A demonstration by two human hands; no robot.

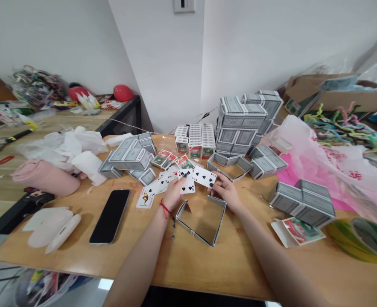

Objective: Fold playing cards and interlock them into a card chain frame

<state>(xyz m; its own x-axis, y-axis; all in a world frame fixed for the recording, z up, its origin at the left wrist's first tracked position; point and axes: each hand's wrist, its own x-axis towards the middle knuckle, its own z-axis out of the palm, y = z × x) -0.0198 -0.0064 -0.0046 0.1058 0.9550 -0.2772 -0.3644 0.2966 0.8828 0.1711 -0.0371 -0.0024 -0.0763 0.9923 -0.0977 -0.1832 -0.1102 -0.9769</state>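
Note:
My left hand [174, 192] is closed on a four of spades playing card [188, 186], its thumb on the card's face. My right hand [226, 190] pinches a three of spades playing card [204, 176] by its right side, tilted and near the other card's right edge. Loose face-up cards [158, 184], with a joker [145, 198] at the near end, are spread left of my left hand. Between my forearms an open four-sided frame of folded cards [218, 224] stands on the table. A second card frame [244, 167] stands behind my right hand.
Stacked folded-card blocks [239, 123] rise at the back right, with more blocks [130, 153] left and others [303, 200] right. Card boxes [194, 138] stand at the back. A phone [109, 217] lies left; a tape roll [361, 238] sits right near pink plastic [332, 157].

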